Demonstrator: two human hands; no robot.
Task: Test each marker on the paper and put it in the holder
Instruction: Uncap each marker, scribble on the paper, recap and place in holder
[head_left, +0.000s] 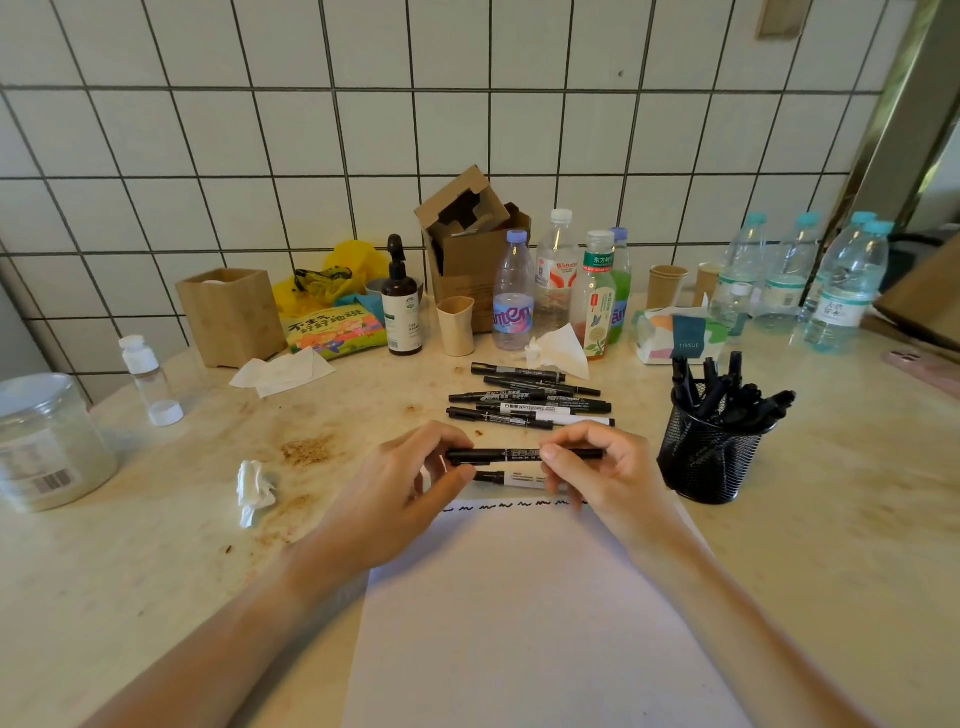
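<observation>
A black marker (511, 455) lies level between both hands above the top edge of the white paper (540, 613). My left hand (410, 483) grips its cap end and my right hand (602, 467) grips its barrel. A white-barrelled marker (511, 479) lies just below it on the table. Short black squiggles (511, 505) run along the paper's top edge. Several more markers (524, 402) lie in a loose pile beyond my hands. The black mesh holder (711, 457) stands to the right with several markers in it.
A crumpled tissue (254, 491) lies left of the paper. Drink bottles (558, 280), a paper cup (456, 325), a cardboard box (470, 239), a tissue pack (675, 332) and a wooden box (231, 312) line the tiled wall. A big plastic jar (47, 441) stands far left.
</observation>
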